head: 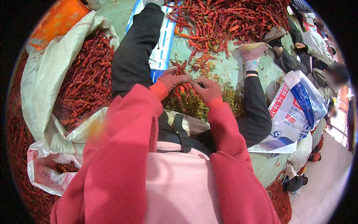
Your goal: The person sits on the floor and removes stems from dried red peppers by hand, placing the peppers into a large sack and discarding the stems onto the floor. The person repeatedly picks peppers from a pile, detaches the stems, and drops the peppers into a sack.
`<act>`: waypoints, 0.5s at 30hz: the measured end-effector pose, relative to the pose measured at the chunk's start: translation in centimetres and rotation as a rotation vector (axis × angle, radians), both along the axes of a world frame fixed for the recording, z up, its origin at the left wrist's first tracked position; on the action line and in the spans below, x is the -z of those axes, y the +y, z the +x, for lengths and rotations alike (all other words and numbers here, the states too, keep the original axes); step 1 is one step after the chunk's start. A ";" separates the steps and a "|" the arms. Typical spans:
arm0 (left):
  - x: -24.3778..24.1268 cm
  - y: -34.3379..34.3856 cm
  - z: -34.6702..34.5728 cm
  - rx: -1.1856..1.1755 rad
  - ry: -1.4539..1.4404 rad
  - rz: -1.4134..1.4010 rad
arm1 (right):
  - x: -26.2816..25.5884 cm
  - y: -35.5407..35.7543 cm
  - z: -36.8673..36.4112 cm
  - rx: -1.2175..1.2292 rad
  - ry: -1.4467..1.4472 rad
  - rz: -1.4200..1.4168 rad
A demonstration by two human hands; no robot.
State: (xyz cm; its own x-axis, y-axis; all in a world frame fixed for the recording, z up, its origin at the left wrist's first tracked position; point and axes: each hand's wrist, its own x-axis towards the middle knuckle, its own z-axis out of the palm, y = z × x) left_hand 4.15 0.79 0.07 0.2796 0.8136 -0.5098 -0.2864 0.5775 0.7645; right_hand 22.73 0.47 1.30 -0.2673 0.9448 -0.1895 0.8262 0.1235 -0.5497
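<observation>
Both my hands wear dusty reddish knit gloves and meet above my lap. My left hand [176, 79] is closed around a small bunch of dried red chili peppers [181, 67], whose ends stick out above and below it. Close against its right side, my right hand [206, 89] has thumb and forefinger at the edge of that bunch; whether they pinch a pepper or stem cannot be made out. Beneath the hands lies a heap of greenish-brown stems and pepper debris [195, 105], between my legs. Farther forward spreads a large pile of dried red chilies [232, 19].
At left stands an open white woven sack [56, 72] full of dried chilies, near an orange bag [60, 22]. A smaller plastic bag [50, 179] lies below it. A printed fertilizer sack [291, 112] is right of my bent leg. Other people sit along the right.
</observation>
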 end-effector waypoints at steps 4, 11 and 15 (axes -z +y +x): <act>-1.8 -0.3 0.7 0.282 0.238 0.273 | 3.8 -0.5 0.7 0.235 0.183 -0.132; -0.1 0.0 0.7 0.185 0.047 0.110 | 0.3 2.6 3.3 0.144 0.222 -0.162; 3.6 -0.2 1.2 0.098 -0.158 0.079 | 2.8 10.2 5.2 0.090 -0.082 0.161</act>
State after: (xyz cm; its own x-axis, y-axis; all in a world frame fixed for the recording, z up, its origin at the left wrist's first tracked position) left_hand 5.39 0.62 -3.57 0.4310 0.8143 -0.3887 -0.3519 0.5484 0.7586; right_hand 27.92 10.70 -1.54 -0.1707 0.9840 -0.0518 0.8791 0.1284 -0.4590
